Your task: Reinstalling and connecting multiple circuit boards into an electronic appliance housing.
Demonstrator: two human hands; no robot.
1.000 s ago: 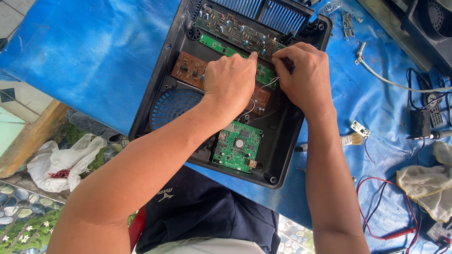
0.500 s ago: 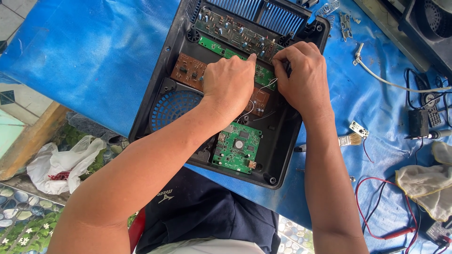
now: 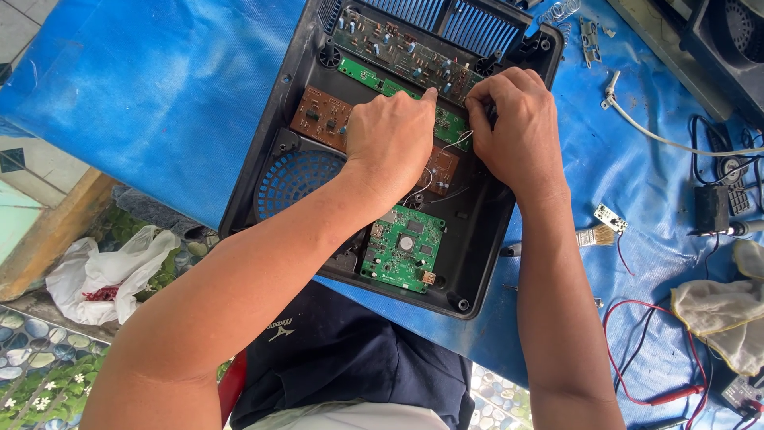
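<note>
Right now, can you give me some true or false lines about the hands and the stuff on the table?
1. Both hands are inside the black case. True: the left hand and right hand rest on the boards near its top.
2. The square green board is held in the right hand. False: it lies in the case, nearer the person, with no hand on it.
3. The table cover is blue. True.
4. A brush lies left of the case. False: it lies to the right of it.
5. The round grille is red. False: it looks blue.
</note>
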